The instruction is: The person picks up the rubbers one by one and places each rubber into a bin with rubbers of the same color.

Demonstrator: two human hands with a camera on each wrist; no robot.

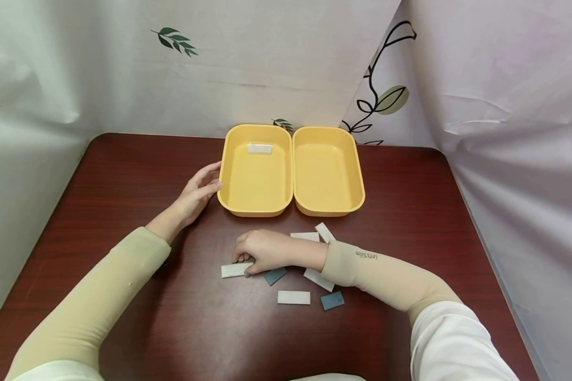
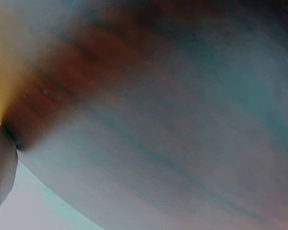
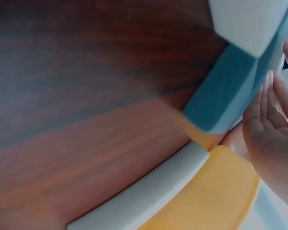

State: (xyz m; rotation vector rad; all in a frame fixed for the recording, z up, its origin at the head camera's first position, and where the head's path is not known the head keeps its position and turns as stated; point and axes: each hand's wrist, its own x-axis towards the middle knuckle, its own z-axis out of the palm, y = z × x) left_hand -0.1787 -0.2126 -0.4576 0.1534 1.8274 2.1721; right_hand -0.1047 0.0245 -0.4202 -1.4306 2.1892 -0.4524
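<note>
My right hand (image 1: 267,250) reaches down to the table with curled fingers and pinches the right end of a white tile (image 1: 231,271). Beside its thumb lies a blue-grey tile (image 1: 275,276). The right wrist view shows a blue tile (image 3: 223,91) close to the hand (image 3: 273,124); the grip itself is unclear there. My left hand (image 1: 193,196) rests against the left side of a yellow tray (image 1: 255,196), fingers extended and thumb at the rim. Inside that tray, near its far wall, is a white tile (image 1: 259,149). Blur fills most of the left wrist view.
A second yellow tray (image 1: 329,177) stands against the first one's right side. Around my right forearm lie more white tiles (image 1: 294,297) and another blue-grey tile (image 1: 332,301), some partly hidden by the arm. Patterned curtains (image 1: 248,69) hang behind the table and at its sides.
</note>
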